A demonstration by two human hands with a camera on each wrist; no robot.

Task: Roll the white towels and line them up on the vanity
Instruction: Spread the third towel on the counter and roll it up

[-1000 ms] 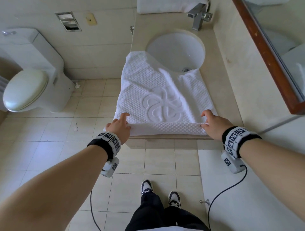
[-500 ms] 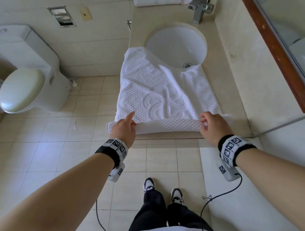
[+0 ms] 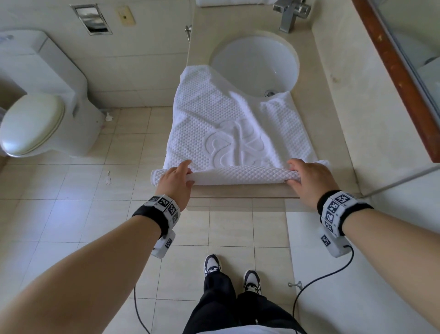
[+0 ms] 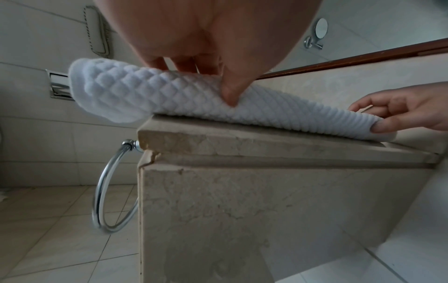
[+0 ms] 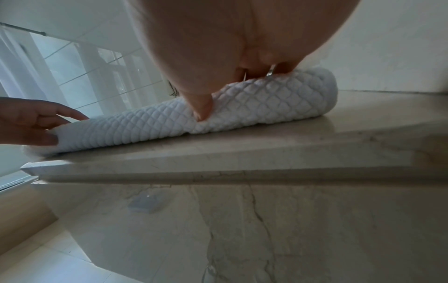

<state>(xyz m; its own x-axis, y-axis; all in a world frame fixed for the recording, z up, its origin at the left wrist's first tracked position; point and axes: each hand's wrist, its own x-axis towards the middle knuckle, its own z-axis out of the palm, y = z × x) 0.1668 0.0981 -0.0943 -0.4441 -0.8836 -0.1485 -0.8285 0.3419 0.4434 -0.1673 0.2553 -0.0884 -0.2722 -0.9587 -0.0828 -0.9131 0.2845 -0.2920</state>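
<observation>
A white waffle-weave towel [image 3: 221,119] with an embossed emblem lies on the beige vanity [image 3: 333,133], its far edge drooping into the sink [image 3: 254,64]. Its near end is rolled into a thin tube [image 3: 240,175] along the vanity's front edge. My left hand [image 3: 177,177] grips the tube's left end, thumb pressed into the front of the roll [image 4: 184,95], fingers over the top. My right hand [image 3: 307,176] grips the right end of the roll [image 5: 261,103] the same way. The roll's left tip overhangs the counter corner [image 4: 148,126].
A faucet [image 3: 289,14] and another white towel [image 3: 228,2] sit at the back of the vanity. A wood-framed mirror [image 3: 395,71] runs along the right. A toilet [image 3: 35,107] stands left on the tiled floor. A chrome towel ring [image 4: 109,191] hangs off the counter's side.
Both hands have rolled the towel's near edge further away from me; the roll is thicker and covers more of the emblem. The head view has tilted slightly.
</observation>
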